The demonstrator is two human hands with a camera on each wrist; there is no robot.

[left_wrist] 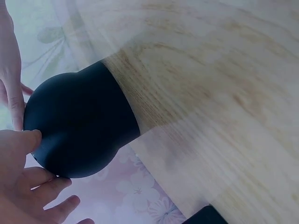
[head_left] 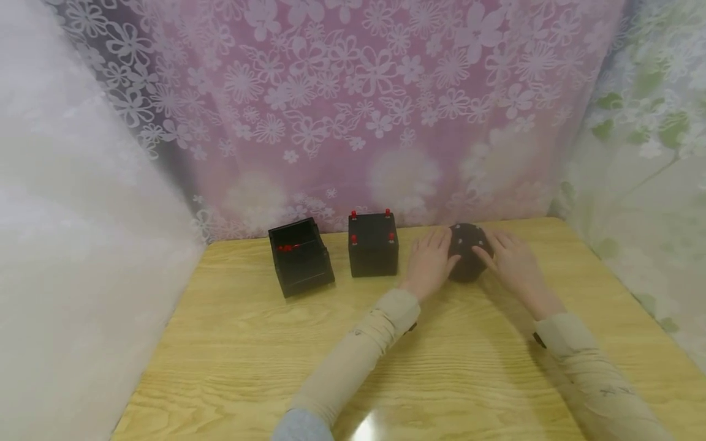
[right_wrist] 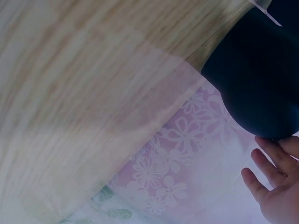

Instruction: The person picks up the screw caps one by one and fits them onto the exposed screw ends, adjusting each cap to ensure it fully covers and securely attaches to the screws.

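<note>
Positioning or steadying step, seemingly: left hand (head_left: 431, 257) and right hand (head_left: 514, 264) cup black rounded block (head_left: 466, 256) between them — thumbs on it, fingers partly spread. Block at table's (head_left: 237, 343) far side, right of red-pegged box (head_left: 373, 260). Next move likely calls for even two-sided pressure.

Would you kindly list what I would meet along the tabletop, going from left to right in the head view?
Open box, pegged box, left grip, round piece, right grip.
</note>
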